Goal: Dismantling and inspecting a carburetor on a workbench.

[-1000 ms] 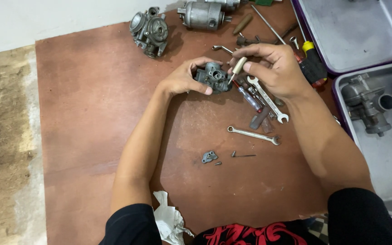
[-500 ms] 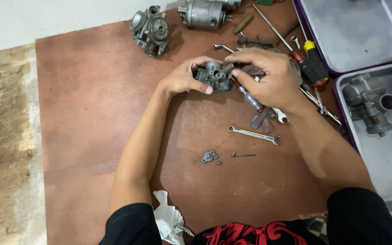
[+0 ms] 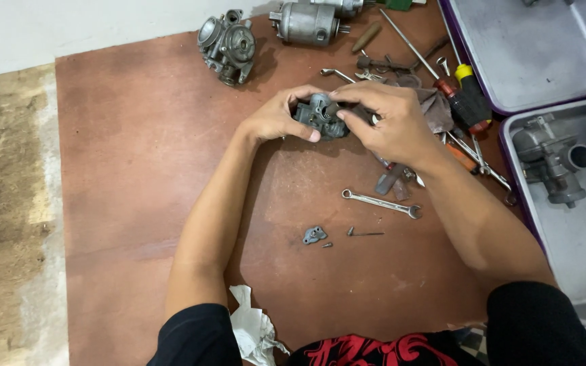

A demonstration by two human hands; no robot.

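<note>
Gripping a small grey metal engine part [image 3: 320,116] over the middle of a brown board [image 3: 137,203], a person works it with both bare hands. The left hand [image 3: 281,116] is closed around the part's left side, steadying it just above the board; the right hand [image 3: 388,125] covers its right side, fingertips pinched at something on top that is too small to make out. Whatever the right hand grips beyond that is hidden under the palm.

Judging by what lies loose, the part looks partly stripped: a small grey bracket [image 3: 314,234], a tiny screw and a thin pin [image 3: 365,234] rest apart on the near side of the board, with a slim wrench [image 3: 382,202] just beyond them. The main body is in one piece, so much appears left to do.

At the far edge sit a second similar part [image 3: 228,44] and a grey motor [image 3: 304,22]; screwdrivers [image 3: 466,95] lie to the right, beside two metal trays [image 3: 544,61].
</note>
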